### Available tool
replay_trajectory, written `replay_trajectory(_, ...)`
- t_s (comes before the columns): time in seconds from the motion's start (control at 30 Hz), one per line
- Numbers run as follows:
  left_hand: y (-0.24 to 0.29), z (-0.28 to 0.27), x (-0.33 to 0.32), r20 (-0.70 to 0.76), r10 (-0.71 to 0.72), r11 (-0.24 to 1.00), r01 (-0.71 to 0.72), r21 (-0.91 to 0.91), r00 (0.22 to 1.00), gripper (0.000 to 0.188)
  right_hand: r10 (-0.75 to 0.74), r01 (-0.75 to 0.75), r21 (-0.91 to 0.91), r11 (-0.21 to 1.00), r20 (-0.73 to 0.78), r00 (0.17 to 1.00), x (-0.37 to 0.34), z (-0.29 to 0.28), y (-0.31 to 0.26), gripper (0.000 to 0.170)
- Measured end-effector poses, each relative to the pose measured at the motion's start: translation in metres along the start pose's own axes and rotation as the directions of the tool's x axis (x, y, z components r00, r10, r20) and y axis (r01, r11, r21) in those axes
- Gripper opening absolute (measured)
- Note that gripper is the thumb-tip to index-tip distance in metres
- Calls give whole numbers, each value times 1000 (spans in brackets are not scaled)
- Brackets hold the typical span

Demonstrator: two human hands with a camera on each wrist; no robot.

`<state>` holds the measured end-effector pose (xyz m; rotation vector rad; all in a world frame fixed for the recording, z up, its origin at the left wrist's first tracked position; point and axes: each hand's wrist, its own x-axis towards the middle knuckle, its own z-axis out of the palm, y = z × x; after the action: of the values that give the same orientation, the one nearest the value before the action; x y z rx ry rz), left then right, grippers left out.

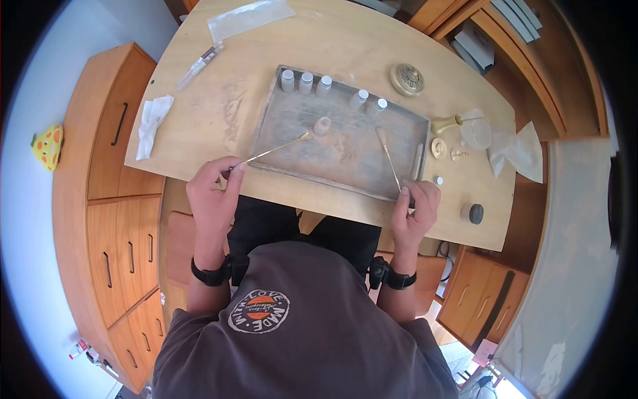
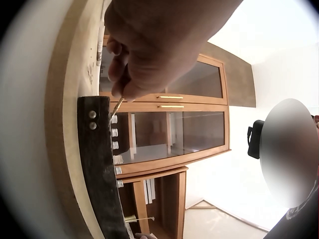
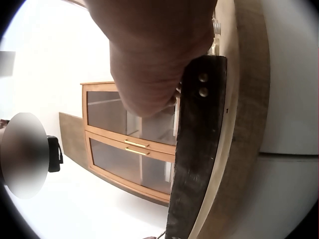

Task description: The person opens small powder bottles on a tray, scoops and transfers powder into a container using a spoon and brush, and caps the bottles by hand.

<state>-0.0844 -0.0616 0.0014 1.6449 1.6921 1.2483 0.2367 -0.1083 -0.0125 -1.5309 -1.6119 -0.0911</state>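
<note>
My left hand [image 1: 216,186] pinches a slim gold-coloured stick [image 1: 276,149], its small widened tip over the wooden tray [image 1: 286,118]. Close to that tip stands a small jar [image 1: 321,126] with a pinkish tone. Near the tray's front right corner, my right hand [image 1: 417,205] grips a thin tool [image 1: 391,159] with a broader, pale, flat end pointing away from me. Brown powder [image 1: 345,150] is scattered on the tray floor. In the left wrist view the left fingers hold the stick above the tray's dark side; in the right wrist view the hand hides its tool.
Several white-capped vials [image 1: 323,86] line the tray's back. A brass burner with a pierced lid [image 1: 407,80] stands behind it. To the right are small brass pieces [image 1: 438,147], a clear dish [image 1: 476,133] and a dark-lidded jar [image 1: 473,213]. A tissue [image 1: 154,126] lies left.
</note>
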Motion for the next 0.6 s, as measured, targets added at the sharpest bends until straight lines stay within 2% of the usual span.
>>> replay_trajectory(0.37,-7,4,0,24,15,1000,-16,10,1000,11,0,0,2,1000,-22,1000,-7,4,2,13)
replay_trajectory(0.57,-7,8,1,53,-4,1000,3,31,999,12,19,-12,108,994,-59,998,-9,3,10,11)
replay_trajectory(0.6,-8,8,1,47,-4,999,2,39,999,13,100,-80,216,973,-85,991,-11,4,11,9)
